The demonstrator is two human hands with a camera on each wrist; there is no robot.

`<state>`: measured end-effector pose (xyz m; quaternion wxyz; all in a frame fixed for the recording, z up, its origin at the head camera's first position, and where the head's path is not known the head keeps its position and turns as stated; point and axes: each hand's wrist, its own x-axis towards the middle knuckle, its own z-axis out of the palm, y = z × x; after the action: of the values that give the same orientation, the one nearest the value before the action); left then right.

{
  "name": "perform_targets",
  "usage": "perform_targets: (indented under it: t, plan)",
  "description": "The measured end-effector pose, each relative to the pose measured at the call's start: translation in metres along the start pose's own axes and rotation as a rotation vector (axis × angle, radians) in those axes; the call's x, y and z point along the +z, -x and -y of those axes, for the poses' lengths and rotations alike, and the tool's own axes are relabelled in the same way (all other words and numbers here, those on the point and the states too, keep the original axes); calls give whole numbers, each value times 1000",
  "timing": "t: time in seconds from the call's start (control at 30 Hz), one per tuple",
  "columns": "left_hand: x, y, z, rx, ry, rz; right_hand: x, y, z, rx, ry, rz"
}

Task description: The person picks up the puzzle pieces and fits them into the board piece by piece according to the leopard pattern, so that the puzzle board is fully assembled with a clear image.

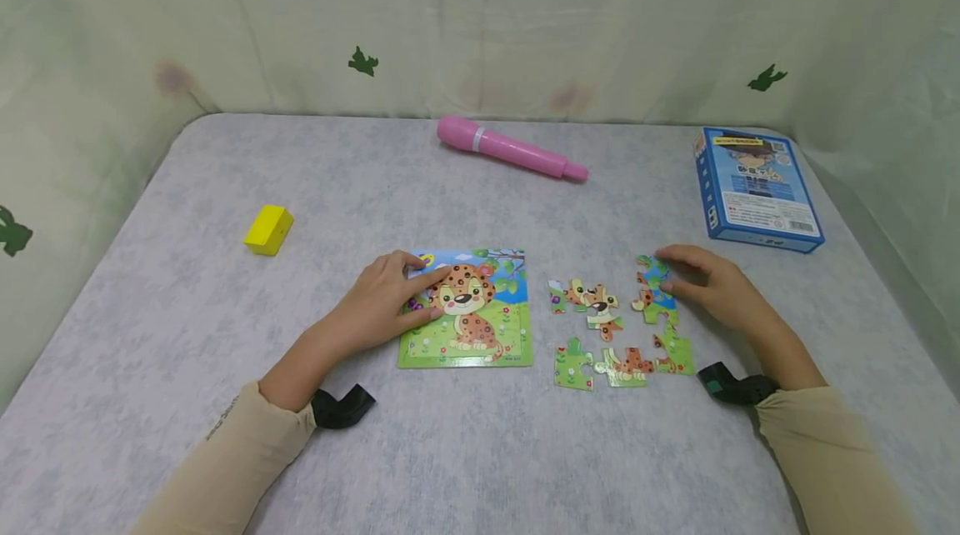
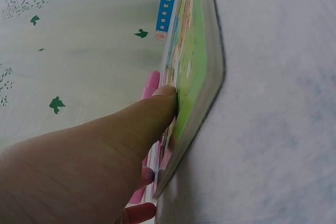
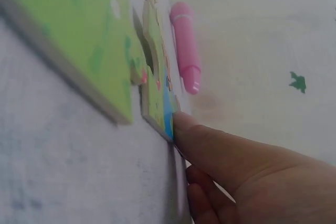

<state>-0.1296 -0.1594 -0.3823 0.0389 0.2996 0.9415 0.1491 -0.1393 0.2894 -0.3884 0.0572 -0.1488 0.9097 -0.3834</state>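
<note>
At the left of the frame, a yellow block [image 1: 267, 229] lies on the counter [image 1: 465, 452], apart from the work. Near the middle, the left hand [image 1: 375, 302] rests on the picture board [image 1: 472, 310], with its fingers extended and spread a little over the left part; it does not lift the board. This light pressing seems a good choice, because it can prevent the board from sliding. It is better if the fingers leave the leopard picture visible for comparing.

Farther up the frame lies a pink pen-shaped thing [image 1: 517, 150]. Right of the board, the puzzle pieces lie flat in three parts: a small cluster [image 1: 600, 302], a lower row [image 1: 626, 368] and a right-hand column [image 1: 656, 285]. At the column's outer edge is the right hand [image 1: 716, 289], its fingers relaxed, thumb and forefinger touching the edge with a gap between them. Here I would advise a gentle push, flat along the counter, so that the joints do not spring apart. At the upper right stands clear of the work a blue box [image 1: 761, 189].
</note>
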Motion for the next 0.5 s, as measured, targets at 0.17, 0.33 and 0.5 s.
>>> perform_targets:
  t: [0.17,0.33,0.5]
  plan:
    - [1,0,1,7,-5,-9,0,0,-1,-20,43,-2]
    - [1,0,1,9,2,-15,3,0,0,-34,88,-65]
    - [1,0,0,6,14,-14,3,0,6,-10,94,-128]
